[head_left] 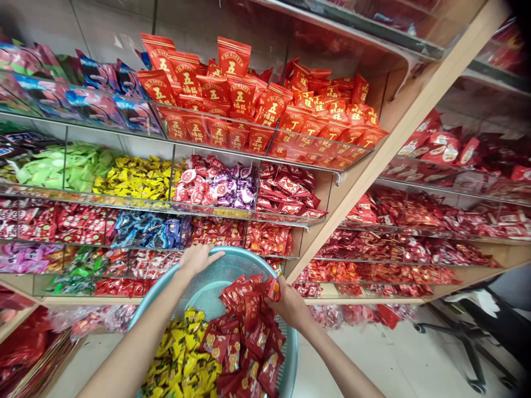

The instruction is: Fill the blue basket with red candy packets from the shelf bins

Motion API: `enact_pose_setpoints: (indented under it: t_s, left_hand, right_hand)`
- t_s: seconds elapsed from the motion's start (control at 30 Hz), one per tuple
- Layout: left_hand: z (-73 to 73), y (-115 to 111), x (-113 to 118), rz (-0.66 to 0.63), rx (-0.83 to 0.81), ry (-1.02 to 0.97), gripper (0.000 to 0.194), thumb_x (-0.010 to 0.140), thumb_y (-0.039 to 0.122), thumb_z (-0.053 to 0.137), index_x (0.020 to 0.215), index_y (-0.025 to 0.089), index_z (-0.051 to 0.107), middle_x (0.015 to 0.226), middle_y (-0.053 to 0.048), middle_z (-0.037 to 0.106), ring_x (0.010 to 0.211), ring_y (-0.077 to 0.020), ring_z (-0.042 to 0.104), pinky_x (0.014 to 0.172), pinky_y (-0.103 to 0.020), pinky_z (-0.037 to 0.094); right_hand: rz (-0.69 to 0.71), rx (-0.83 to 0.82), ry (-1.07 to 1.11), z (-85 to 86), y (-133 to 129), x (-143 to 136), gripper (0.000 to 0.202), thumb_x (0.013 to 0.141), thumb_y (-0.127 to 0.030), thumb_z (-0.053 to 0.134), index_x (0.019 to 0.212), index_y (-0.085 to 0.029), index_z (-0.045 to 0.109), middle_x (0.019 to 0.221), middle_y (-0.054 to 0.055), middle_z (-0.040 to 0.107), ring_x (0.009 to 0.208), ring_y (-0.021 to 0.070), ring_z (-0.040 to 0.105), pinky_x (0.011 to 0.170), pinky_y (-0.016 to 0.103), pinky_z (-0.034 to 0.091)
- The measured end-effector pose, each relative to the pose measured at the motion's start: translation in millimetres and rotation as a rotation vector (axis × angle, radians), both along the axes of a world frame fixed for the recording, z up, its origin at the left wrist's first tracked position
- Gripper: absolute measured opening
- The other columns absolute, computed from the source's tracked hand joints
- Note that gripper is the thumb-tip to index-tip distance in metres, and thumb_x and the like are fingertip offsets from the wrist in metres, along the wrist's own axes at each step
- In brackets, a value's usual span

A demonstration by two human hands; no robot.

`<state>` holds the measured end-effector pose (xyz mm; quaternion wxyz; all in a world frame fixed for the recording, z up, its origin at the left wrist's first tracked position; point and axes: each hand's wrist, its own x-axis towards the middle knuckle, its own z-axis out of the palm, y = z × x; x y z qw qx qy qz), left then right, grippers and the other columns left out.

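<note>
Curling fingers of left hand (194,260) over teal basket rim (244,254), lower centre; pinching red packet (272,288) in right hand (292,305); could spill contents if tipped

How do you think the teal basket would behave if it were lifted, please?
The teal basket would probably keep its shape, as its round rim looks firm. It may tip towards the person, where yellow packets and red packets are heaped. These appear loose, so they could slide.
</note>
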<state>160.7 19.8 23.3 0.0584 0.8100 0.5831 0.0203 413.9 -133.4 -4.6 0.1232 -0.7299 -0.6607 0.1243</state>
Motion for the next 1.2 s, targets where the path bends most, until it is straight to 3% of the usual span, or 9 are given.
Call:
enact_pose_setpoints:
  t_s: [0.23,0.43,0.63,0.8,0.97,1.1,1.2]
  left_hand:
    - [-0.1,0,0,0.019,-0.006,-0.022,0.067,0.073,0.070,0.020,0.098,0.023,0.060,0.088,-0.011,0.065,0.087,-0.0262,0.059,0.072,-0.032,0.040]
    - [-2.2,0,0,0.003,0.012,-0.015,0.069,0.072,0.071,0.018,0.097,0.023,0.060,0.086,-0.012,0.065,0.084,-0.0262,0.060,0.071,-0.033,0.041]
    - [-0.9,0,0,0.014,-0.003,-0.028,0.068,0.072,0.071,0.020,0.096,0.023,0.060,0.087,-0.011,0.065,0.087,-0.0259,0.059,0.072,-0.032,0.040]
    - [-0.3,0,0,0.015,-0.007,-0.031,0.068,0.072,0.072,0.020,0.097,0.023,0.060,0.088,-0.011,0.065,0.088,-0.0263,0.059,0.073,-0.033,0.040]
    - [-1.3,1,0,0.015,-0.008,-0.024,0.068,0.072,0.071,0.020,0.099,0.023,0.060,0.090,-0.012,0.065,0.088,-0.0263,0.059,0.074,-0.033,0.040]
    - [-3.1,1,-1,0.010,0.009,-0.014,0.069,0.073,0.071,0.018,0.100,0.023,0.060,0.089,-0.012,0.065,0.086,-0.0258,0.059,0.074,-0.033,0.040]
    - [-3.8,1,-1,0.008,0.011,-0.014,0.070,0.072,0.072,0.018,0.100,0.023,0.060,0.089,-0.013,0.065,0.085,-0.0259,0.060,0.073,-0.034,0.041]
  right_hand:
    - [-0.026,0.072,0.042,19.6,4,-5,0.031,0.074,-0.049,0.050,0.085,-0.022,0.041,0.087,0.004,0.058,0.079,0.0194,0.055,0.059,0.024,0.033]
    - [-0.030,0.124,-0.121,12.0,2,-33,0.029,0.073,-0.043,0.054,0.089,-0.020,0.047,0.094,0.009,0.056,0.093,0.0246,0.051,0.070,0.029,0.037]
    - [-0.025,0.031,-0.174,6.8,6,-46,0.031,0.074,-0.035,0.053,0.098,-0.018,0.045,0.086,0.010,0.062,0.084,0.0252,0.056,0.069,0.031,0.036]
    - [-0.059,0.022,-0.033,19.5,16,-31,0.034,0.077,-0.049,0.046,0.094,-0.020,0.042,0.074,0.006,0.061,0.070,0.0215,0.057,0.056,0.026,0.031]
    - [0.034,0.107,0.202,33.0,41,-2,0.034,0.073,-0.054,0.049,0.083,-0.022,0.040,0.064,-0.003,0.053,0.058,0.0138,0.049,0.051,0.021,0.028]
    - [0.100,0.137,0.320,25.0,57,9,0.035,0.070,-0.052,0.053,0.077,-0.022,0.037,0.062,-0.006,0.048,0.055,0.0110,0.043,0.051,0.020,0.029]
    - [0.071,0.146,0.350,14.8,59,10,0.032,0.071,-0.049,0.052,0.077,-0.021,0.038,0.062,-0.005,0.048,0.056,0.0111,0.044,0.052,0.021,0.029]
